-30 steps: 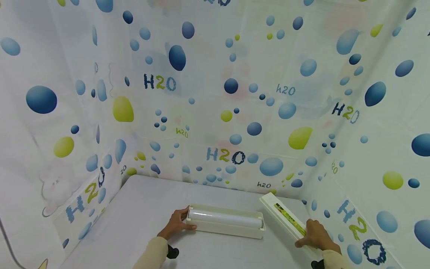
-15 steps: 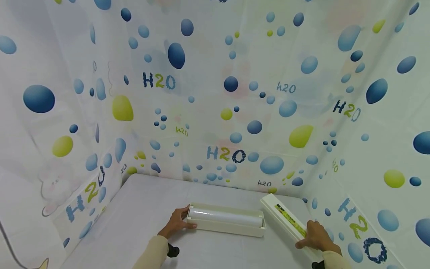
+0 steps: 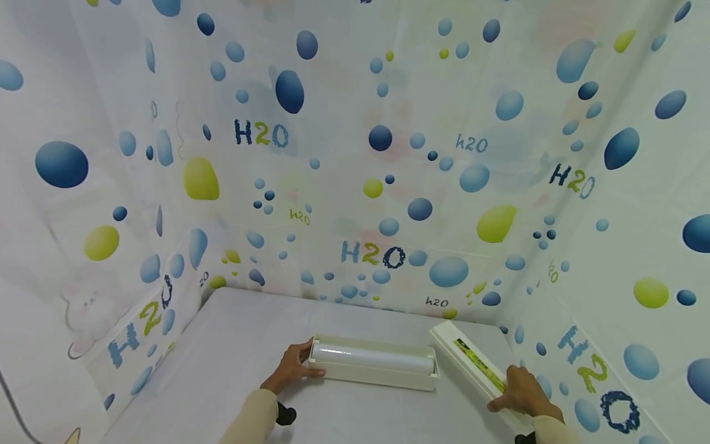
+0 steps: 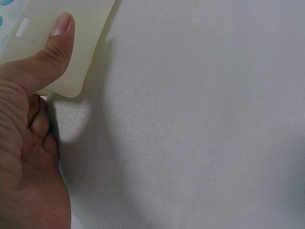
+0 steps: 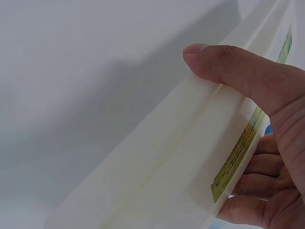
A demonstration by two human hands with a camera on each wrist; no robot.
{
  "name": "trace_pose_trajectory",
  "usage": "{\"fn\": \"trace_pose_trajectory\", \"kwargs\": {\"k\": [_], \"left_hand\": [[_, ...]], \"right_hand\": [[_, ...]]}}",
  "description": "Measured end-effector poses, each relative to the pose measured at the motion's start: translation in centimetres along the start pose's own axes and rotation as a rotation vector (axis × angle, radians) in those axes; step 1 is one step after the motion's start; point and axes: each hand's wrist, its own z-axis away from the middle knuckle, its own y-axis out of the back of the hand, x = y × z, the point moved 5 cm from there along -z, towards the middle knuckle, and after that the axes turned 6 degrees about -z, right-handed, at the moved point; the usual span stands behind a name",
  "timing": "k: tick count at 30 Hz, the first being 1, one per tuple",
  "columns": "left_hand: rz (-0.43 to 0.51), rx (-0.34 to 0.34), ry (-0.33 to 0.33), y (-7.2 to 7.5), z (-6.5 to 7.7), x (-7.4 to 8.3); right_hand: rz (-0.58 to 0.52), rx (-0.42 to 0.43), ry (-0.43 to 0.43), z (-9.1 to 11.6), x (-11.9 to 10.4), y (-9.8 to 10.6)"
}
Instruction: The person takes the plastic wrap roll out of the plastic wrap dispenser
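Observation:
A cream plastic cling film dispenser box (image 3: 377,378) lies lidless on the table in the head view, its long side running left to right. Inside it rests a shiny clear-white roll of film (image 3: 371,357). My left hand (image 3: 292,370) grips the box's left end; in the left wrist view the thumb (image 4: 61,43) presses on its cream wall (image 4: 78,71). To the right, my right hand (image 3: 521,393) holds the box's long cream lid (image 3: 452,339) at a slant, thumb on one side and fingers on the other. The lid bears a yellow-green label (image 5: 238,155).
White cloth covers the table (image 3: 238,333). Curtains (image 3: 333,185) printed with blue and green drops and "H2O" surround it at the back and both sides. A thin grey cord (image 3: 16,404) hangs at the lower left.
The head view has shifted very slightly. Both hands, the box and the lid keep their places.

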Motion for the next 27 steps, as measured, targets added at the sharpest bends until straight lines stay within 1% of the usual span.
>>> {"fn": "trace_pose_trajectory", "kwargs": {"k": [1, 6, 11, 17, 22, 27], "left_hand": [[-0.013, 0.0, -0.003, 0.0, 0.0, 0.0], [-0.013, 0.009, -0.011, 0.0, -0.1, -0.3], [-0.017, 0.008, 0.004, 0.0, 0.0, -0.3], [0.025, -0.003, 0.008, 0.0, 0.3, 0.2], [0.03, -0.001, -0.009, 0.2, 0.5, 0.7], [-0.014, 0.014, -0.024, 0.2, 0.4, 0.7]], "right_hand": [[0.002, -0.001, -0.003, 0.1, 0.0, 0.0], [-0.001, 0.0, -0.001, 0.2, 0.2, 0.0], [-0.009, -0.007, -0.01, 0.3, 0.4, -0.2], [-0.01, -0.013, -0.015, 0.4, 0.4, -0.5], [-0.017, -0.006, -0.004, 0.4, 0.4, -0.7], [-0.008, -0.004, 0.007, 0.3, 0.4, -0.8]]}}
